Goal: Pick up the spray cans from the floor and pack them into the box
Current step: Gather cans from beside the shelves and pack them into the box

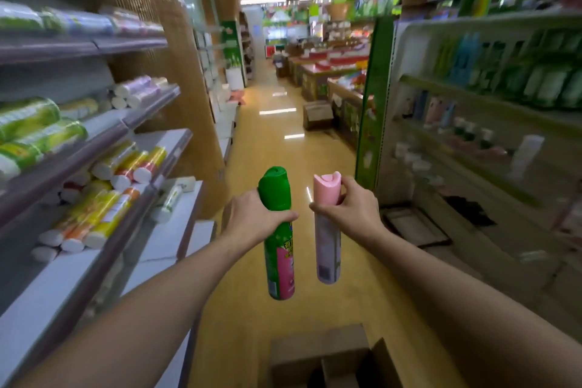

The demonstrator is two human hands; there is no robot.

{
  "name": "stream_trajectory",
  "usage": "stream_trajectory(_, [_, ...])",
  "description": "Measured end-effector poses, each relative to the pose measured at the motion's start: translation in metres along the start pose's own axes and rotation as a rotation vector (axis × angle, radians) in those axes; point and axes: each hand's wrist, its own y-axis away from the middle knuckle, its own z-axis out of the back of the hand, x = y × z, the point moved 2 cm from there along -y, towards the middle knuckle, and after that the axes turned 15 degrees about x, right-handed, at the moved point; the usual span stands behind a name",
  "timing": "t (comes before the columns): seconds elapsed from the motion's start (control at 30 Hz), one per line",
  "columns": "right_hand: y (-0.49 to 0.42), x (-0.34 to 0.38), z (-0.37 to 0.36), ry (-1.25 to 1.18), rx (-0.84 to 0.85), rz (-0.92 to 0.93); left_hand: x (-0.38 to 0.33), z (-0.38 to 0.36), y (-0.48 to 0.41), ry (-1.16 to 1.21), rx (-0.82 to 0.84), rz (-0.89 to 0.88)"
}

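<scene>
My left hand grips a green spray can with a green cap and a pink label, held upright just below its cap. My right hand grips a pale pink spray can with a pink cap, around its neck. Both cans hang side by side in the air over the yellow aisle floor. A brown cardboard box with open flaps sits on the floor below them, at the bottom edge of the view; its inside is mostly cut off.
Shelves with rolled bags line the left of the aisle. A shelf unit with bottles lines the right. Another cardboard box lies on the floor far down the aisle. A dark flat tray lies at the right shelf's foot.
</scene>
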Motion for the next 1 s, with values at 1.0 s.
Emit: stream_trajectory(1.0, [0.161, -0.538, -0.384, -0.016, 0.443, -0.821, 0.426, -0.571, 0.046, 0.258, 0.668, 0.376])
